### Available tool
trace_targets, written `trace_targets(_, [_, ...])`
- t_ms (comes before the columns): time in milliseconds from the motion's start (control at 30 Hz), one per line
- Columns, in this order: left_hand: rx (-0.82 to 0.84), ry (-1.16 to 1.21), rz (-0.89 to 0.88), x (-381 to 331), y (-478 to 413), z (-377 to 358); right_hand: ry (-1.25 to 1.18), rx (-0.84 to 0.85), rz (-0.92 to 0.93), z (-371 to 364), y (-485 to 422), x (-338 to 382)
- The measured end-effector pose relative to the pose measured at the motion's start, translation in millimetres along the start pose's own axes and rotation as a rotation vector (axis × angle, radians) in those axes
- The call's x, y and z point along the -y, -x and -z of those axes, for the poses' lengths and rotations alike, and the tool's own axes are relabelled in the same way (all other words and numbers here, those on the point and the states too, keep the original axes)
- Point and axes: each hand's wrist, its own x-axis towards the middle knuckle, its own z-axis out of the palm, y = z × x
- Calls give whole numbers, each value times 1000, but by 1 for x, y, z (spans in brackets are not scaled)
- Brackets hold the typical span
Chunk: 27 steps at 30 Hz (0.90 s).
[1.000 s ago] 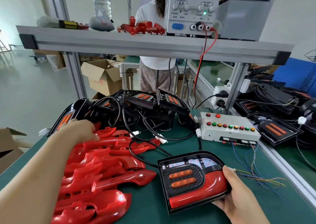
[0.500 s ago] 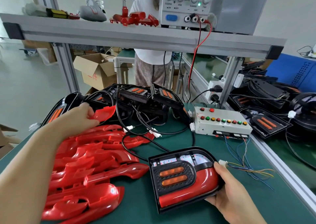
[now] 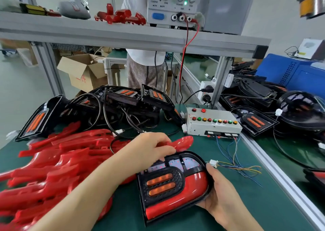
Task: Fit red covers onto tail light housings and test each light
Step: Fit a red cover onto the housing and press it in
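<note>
A black tail light housing [image 3: 174,185] with two orange bars and a red lower section lies on the green mat near me. My right hand [image 3: 223,197] grips its right edge. My left hand [image 3: 149,148] holds a red cover [image 3: 182,141] just above the housing's top edge. Beside the housing's upper right corner lies a white connector [image 3: 213,163] on thin coloured wires. A heap of loose red covers [image 3: 52,169] fills the mat to the left.
A pile of black housings with cables [image 3: 109,107] lies behind the covers. A white test box with coloured buttons [image 3: 212,123] sits at the right, more housings [image 3: 255,121] beyond the rail. A power supply [image 3: 174,3] stands on the shelf. A person stands behind the bench.
My left hand lifted one red cover from the heap and carried it right, over the housing's top edge. My right hand kept its grip on the housing.
</note>
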Motion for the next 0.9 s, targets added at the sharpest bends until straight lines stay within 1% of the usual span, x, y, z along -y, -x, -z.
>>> trace_targets(100, [48, 61, -23, -2, -2, -16, -8, 37, -14, 1, 0, 0])
trace_targets(167, [61, 48, -40, -5, -2, -22, -14, 51, -14, 1, 0, 0])
trace_targets(367, [84, -240, -152, -10, 1, -31, 63, 51, 52, 2, -1, 0])
trace_targets(467, [110, -328, -149, -9, 1, -33, 98, 39, 87, 1, 0, -1])
trace_targets(567, [45, -417, -197, -5, 3, -34, 112, 34, 100, 0, 1, -1])
trace_targets(700, [-82, -420, -257, -3, 5, -32, 90, 22, 60, 2, -1, -2])
trace_targets(900, [-95, -376, -259, 4, 1, -33, 109, 29, 51, 1, 0, 0])
